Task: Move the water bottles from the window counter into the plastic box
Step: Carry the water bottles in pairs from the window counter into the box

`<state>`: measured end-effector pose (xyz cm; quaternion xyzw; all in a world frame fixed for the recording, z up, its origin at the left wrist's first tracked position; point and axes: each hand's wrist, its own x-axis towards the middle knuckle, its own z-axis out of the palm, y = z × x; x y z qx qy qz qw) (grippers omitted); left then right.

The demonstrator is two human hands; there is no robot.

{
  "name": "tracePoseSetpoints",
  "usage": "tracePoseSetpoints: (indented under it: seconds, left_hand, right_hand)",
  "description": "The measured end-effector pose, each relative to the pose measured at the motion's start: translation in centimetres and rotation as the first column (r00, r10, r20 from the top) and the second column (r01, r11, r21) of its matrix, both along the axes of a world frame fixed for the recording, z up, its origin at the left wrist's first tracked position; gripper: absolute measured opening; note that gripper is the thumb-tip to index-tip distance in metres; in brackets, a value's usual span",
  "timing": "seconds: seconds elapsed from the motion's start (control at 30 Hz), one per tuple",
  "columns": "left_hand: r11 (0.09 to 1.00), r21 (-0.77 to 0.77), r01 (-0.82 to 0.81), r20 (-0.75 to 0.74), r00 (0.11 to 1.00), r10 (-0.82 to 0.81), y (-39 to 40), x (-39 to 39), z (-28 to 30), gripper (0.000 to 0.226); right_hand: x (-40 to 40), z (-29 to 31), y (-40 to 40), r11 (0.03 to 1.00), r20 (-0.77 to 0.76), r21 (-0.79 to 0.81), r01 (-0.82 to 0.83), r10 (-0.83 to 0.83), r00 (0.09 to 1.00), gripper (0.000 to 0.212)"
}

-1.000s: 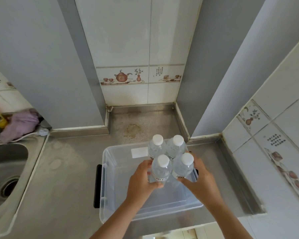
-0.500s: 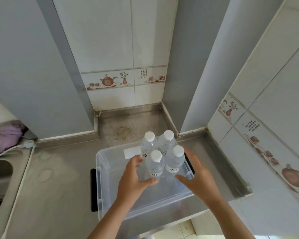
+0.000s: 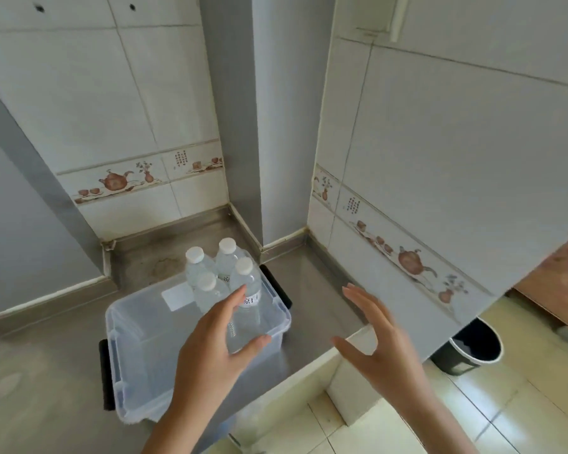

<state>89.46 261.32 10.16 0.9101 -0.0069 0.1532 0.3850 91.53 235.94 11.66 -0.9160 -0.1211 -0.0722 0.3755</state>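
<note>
I see four clear water bottles (image 3: 225, 278) with white caps standing upright, clustered in the translucent plastic box's (image 3: 118, 362) far right corner, my left hand (image 3: 210, 352) and right hand (image 3: 379, 348) spread, holding nothing.

My left hand (image 3: 215, 352) covers the lower part of the nearest bottle (image 3: 209, 291) and part of the box (image 3: 135, 365), so I cannot tell how that bottle's base sits on the box floor; both my forearms are cut off by the bottom edge. The label (image 3: 249, 300) on the right-hand bottle (image 3: 246, 283) is partly behind my fingertip and its print is too small to read. The bin (image 3: 473, 348) on the floor is partly hidden behind the wall corner, and its contents cannot be made out.
</note>
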Motion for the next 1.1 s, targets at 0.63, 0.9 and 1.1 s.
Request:
tracePoseSetpoints:
  seconds: [0.63, 0.9, 1.1]
  left_hand:
    - [0.588, 0.511, 0.627, -0.086, 0.718, -0.691, -31.4, -10.3, -0.2, 0.064]
    - [0.328, 0.537, 0.777, -0.161, 0.476, -0.865, -45.0, -7.5, -1.4, 0.066]
    - [0.173, 0.543, 0.821, -0.135, 0.289, -0.948, -57.1, -4.0, -1.2, 0.065]
  right_hand:
    - [-26.6, -1.8, -24.1, 0.669, 0.171, -0.242, 0.702, -0.683, 0.71, 0.063]
    - [-29.5, -3.6, -32.3, 0.414, 0.114, -0.261, 0.872, -0.884, 0.454, 0.055]
    - [-29.0, -3.0, -39.6, 0.191, 0.089, -0.32, 0.928, -0.969, 0.23, 0.053]
